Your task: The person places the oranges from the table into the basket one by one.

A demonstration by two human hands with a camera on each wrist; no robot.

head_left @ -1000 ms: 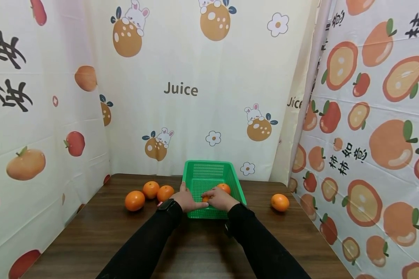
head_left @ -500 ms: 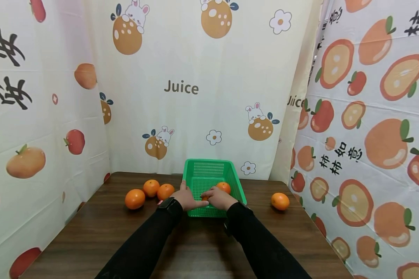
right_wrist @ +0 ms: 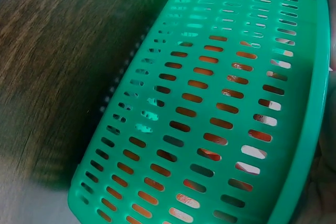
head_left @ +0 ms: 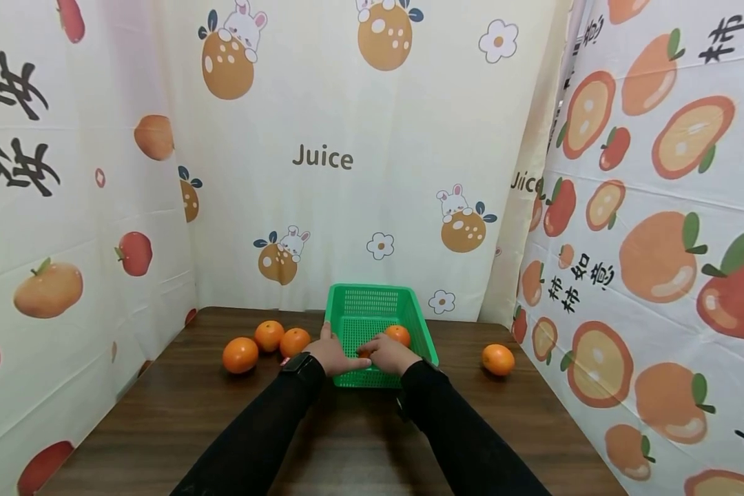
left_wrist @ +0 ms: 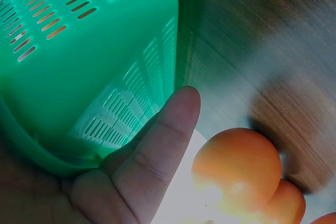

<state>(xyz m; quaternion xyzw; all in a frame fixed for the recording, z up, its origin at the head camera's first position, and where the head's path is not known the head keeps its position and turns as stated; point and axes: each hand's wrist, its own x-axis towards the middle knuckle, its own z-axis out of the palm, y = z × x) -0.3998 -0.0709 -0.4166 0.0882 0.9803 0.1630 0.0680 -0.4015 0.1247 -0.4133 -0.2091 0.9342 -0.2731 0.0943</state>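
Note:
A green slotted plastic basket point(head_left: 378, 295) stands on the dark wooden table. My left hand point(head_left: 330, 353) lies at its front left corner, thumb stretched along the front side. In the left wrist view, one straight finger point(left_wrist: 163, 140) runs beside the basket's outer wall. My right hand point(head_left: 392, 353) reaches in over the front right part, its fingers curled on an orange point(head_left: 364, 355) mostly hidden beneath them. Another orange point(head_left: 399, 335) sits inside, behind this hand. Through the slots of the basket wall point(right_wrist: 296, 129) in the right wrist view, orange and whitish patches show.
Left of the basket are three oranges: a front one point(head_left: 240, 355), a back one point(head_left: 269, 335) and one nearest my hand point(head_left: 295, 342). A single orange point(head_left: 498, 359) lies to the right. Fruit-printed curtains point(head_left: 322, 207) enclose the table point(head_left: 359, 441) at the back and sides.
Both hands, the basket and the oranges keep almost the same places. The right fingers cover slightly more of the orange under them. The right-hand curtain has shifted leftward.

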